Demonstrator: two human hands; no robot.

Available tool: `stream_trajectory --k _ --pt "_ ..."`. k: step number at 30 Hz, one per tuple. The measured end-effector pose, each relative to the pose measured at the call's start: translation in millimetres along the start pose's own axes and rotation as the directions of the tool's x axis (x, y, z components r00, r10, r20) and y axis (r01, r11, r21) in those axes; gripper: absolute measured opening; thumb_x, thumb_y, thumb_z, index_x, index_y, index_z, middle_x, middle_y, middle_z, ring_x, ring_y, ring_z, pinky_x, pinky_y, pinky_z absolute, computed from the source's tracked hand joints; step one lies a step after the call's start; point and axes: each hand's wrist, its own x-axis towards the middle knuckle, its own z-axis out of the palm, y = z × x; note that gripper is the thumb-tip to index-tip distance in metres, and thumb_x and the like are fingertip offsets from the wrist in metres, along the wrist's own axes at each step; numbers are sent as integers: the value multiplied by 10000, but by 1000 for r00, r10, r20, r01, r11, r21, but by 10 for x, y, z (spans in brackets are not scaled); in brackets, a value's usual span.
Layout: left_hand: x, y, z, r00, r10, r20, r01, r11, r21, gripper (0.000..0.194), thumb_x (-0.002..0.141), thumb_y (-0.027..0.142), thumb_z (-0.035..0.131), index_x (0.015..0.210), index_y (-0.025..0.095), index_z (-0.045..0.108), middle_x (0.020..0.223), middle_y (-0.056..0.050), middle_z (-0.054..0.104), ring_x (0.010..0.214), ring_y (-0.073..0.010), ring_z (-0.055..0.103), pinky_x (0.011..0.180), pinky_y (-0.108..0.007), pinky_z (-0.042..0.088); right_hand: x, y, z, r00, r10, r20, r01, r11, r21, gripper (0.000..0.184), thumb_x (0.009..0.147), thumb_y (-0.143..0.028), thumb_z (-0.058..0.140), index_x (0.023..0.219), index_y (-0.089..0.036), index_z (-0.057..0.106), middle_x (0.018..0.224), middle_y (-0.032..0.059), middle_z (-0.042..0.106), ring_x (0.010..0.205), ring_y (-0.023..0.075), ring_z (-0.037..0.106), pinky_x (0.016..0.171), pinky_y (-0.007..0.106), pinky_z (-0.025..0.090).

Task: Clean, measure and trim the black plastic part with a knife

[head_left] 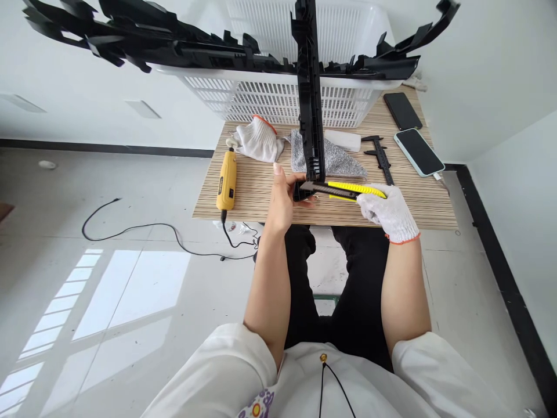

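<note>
My bare left hand [282, 200] is closed on the near end of a long black plastic trim piece [310, 110]. The piece runs away from me over the table, its far part reaching above the white basket. My right hand [388, 212], in a white knit glove with an orange cuff, grips a yellow utility knife [350, 188]. The knife's blade points left and lies at the trim piece's near end, beside my left fingers. Whether the edge touches the plastic I cannot tell.
Across a white plastic basket [256, 96] lie more black trim pieces [204, 53]. The wooden table [252, 203] holds a yellow rotary tool [226, 180], a glove [259, 140], a grey cloth [343, 161], a white block [343, 140], calipers [382, 158] and two phones [420, 151]. A cord [152, 225] crosses the floor.
</note>
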Motion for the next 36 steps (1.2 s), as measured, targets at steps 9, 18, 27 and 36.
stream_trajectory --k 9,18,27,36 --pt "16 -24 6 1000 -12 -16 12 999 31 878 916 836 163 928 180 747 788 -93 749 648 -175 699 534 -277 608 0 13 11 1000 -13 -18 13 1000 -6 180 683 -251 785 724 -178 625 435 -71 443 386 51 344 357 185 232" --pt "15 -18 10 999 -46 -17 46 999 23 856 919 832 170 941 184 731 883 -97 763 666 -163 692 535 -269 608 7 18 10 1000 -10 3 11 1000 -27 164 676 -235 777 711 -179 627 431 -66 449 387 53 355 358 181 241" --pt "13 -20 -4 999 -42 -24 42 999 -9 881 904 850 141 939 174 704 866 -107 750 675 -182 699 517 -279 596 11 16 6 1000 5 3 -5 1000 -28 193 658 -239 805 785 -172 675 441 -63 462 394 64 376 363 190 254" --pt "8 -2 11 998 -58 -33 58 998 8 914 877 878 119 952 176 699 804 -104 721 653 -191 677 506 -302 589 17 22 0 999 -6 -35 6 1000 -25 188 668 -248 798 777 -177 664 437 -68 456 389 61 365 357 188 238"
